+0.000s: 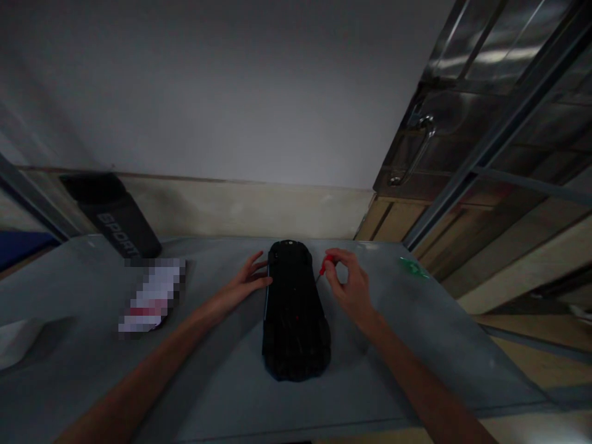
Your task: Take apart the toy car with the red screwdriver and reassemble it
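A black toy car (295, 308) lies upside down on the grey table, its dark underside facing up. My left hand (252, 275) rests against the car's left side with its fingers apart. Between the thumb and fingers of my right hand (350, 280) is a small screwdriver (325, 264) with a red handle. Its thin shaft points down and left toward the car's right edge; whether the tip touches the car I cannot tell.
A black bottle (118, 216) lettered "SPORT" stands at the back left, with a blurred-out flat item (155, 296) before it. A white object (18, 342) sits at the far left. Green pieces (414, 267) lie at the right. Behind the table (222, 388) is a wall (222, 92).
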`<action>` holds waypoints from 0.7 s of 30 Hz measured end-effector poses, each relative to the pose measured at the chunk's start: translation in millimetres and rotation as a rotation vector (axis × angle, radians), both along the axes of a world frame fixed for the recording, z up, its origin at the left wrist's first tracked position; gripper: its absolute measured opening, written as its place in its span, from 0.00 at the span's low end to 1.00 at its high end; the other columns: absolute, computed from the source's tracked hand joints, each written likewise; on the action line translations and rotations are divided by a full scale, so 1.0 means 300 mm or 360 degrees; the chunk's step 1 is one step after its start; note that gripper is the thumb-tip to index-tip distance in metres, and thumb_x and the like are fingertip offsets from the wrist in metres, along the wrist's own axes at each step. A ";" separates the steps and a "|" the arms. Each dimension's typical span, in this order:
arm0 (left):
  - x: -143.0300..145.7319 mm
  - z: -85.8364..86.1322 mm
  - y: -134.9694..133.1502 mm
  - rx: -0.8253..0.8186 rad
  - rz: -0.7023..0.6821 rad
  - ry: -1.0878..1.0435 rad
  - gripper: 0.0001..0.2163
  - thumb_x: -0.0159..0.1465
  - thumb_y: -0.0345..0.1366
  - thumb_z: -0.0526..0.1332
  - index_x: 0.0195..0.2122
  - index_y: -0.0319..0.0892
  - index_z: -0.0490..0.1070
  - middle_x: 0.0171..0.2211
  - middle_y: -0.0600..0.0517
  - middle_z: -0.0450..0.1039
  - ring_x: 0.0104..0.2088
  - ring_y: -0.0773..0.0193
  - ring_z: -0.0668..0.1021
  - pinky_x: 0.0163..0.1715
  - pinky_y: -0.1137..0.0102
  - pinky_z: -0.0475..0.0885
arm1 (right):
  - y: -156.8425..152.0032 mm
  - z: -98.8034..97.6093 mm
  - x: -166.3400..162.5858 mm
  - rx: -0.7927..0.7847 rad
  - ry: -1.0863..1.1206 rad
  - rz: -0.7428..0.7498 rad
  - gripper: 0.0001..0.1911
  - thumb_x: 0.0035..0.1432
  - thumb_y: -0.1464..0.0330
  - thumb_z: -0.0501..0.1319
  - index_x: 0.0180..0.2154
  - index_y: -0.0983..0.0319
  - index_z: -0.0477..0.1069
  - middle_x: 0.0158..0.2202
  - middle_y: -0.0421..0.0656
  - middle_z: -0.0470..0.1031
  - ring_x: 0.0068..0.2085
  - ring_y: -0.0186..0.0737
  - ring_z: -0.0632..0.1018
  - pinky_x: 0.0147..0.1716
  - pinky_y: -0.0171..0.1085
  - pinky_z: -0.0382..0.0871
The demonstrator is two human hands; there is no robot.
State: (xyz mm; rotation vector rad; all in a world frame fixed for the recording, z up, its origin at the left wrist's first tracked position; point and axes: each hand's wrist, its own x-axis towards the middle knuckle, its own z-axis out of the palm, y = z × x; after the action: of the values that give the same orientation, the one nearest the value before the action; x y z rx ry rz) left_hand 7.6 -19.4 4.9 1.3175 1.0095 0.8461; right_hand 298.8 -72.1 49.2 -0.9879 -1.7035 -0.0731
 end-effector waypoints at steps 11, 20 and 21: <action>0.008 0.000 -0.003 0.0041 0.0007 -0.0047 0.46 0.64 0.45 0.74 0.80 0.53 0.53 0.78 0.39 0.64 0.74 0.42 0.73 0.74 0.47 0.67 | -0.001 0.012 -0.027 0.0045 -0.0017 0.0140 0.12 0.75 0.64 0.64 0.57 0.52 0.73 0.38 0.41 0.81 0.37 0.43 0.82 0.42 0.44 0.82; -0.002 -0.016 0.006 0.0039 -0.0020 -0.0040 0.45 0.66 0.43 0.73 0.80 0.55 0.52 0.79 0.40 0.62 0.74 0.42 0.73 0.75 0.43 0.64 | -0.004 0.018 -0.031 -0.0058 -0.0041 0.0207 0.18 0.76 0.68 0.60 0.63 0.51 0.72 0.42 0.42 0.82 0.40 0.43 0.83 0.47 0.45 0.82; -0.002 -0.017 0.006 0.0029 -0.0024 -0.0052 0.45 0.66 0.43 0.73 0.80 0.55 0.51 0.80 0.39 0.61 0.74 0.43 0.72 0.76 0.44 0.64 | -0.004 0.019 -0.031 -0.0067 -0.0043 0.0210 0.18 0.76 0.68 0.60 0.63 0.52 0.72 0.42 0.42 0.82 0.40 0.43 0.83 0.47 0.45 0.82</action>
State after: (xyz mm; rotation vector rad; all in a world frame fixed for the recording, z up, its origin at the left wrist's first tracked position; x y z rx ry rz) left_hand 7.0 -17.5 -0.3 1.3215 0.9674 0.8646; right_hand 289.4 -73.3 55.0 -0.9065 -1.7972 0.0356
